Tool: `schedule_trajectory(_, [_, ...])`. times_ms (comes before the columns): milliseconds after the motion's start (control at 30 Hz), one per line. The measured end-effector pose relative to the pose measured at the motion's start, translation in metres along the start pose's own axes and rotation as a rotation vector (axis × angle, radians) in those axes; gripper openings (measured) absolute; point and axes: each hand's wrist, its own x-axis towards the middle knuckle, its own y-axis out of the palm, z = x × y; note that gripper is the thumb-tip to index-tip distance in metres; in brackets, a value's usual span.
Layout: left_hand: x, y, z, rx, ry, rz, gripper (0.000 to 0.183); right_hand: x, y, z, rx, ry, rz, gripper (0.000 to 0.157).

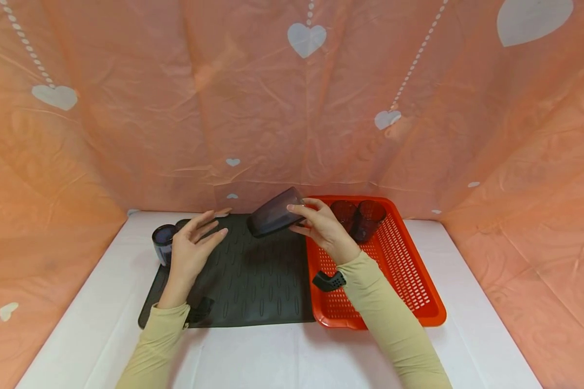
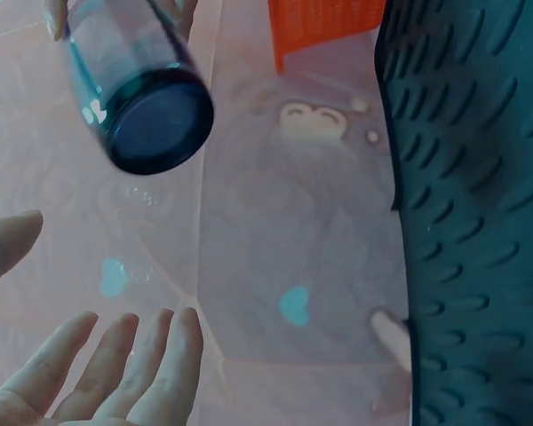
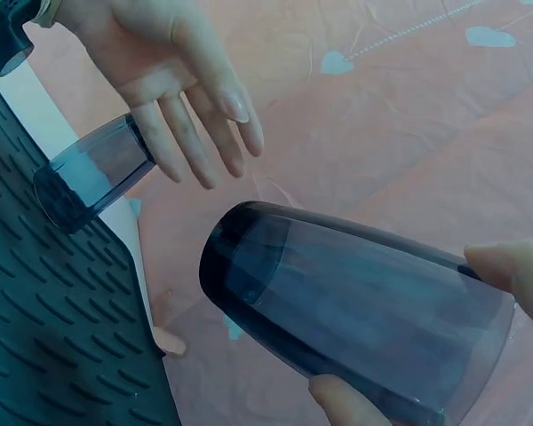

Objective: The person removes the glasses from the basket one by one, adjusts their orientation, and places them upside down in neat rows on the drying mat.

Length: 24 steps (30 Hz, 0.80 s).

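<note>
Our right hand [image 1: 323, 222] pinches the tinted tumbler [image 1: 274, 213] near its rim, above the black mat [image 1: 253, 286]; our left hand [image 1: 188, 251], fingers extended, holds nothing. Probably slick, fragile: best gripped around its sides.

Counted on or above the worktop [image 1: 253, 356]: one mat [image 1: 258, 294], one basket [image 1: 432, 310], one left hand [image 1: 190, 249], one right hand [image 1: 325, 226], and four glasses, being one held glass [image 1: 274, 214], one far-left-corner mat glass [image 1: 163, 244] and two far-edge basket glasses [image 1: 370, 219].
</note>
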Motion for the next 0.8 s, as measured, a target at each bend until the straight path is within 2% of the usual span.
schedule_trajectory(133, [0.001,0.006,0.004,-0.038,-0.015,0.029,0.056,0.000,0.000,0.001,0.018,-0.014,0.021,0.061])
schedule_trajectory(400, [0.004,0.016,0.013,-0.145,0.007,0.087,0.057,-0.001,0.002,0.001,0.045,-0.013,0.033,0.062])
schedule_trajectory(567, [0.005,0.021,0.014,-0.145,-0.051,0.125,0.061,-0.001,0.003,0.001,0.047,-0.010,0.021,0.061])
schedule_trajectory(800, [0.005,0.034,0.013,-0.178,-0.188,0.173,0.066,-0.001,0.004,0.001,0.046,-0.001,0.004,0.055])
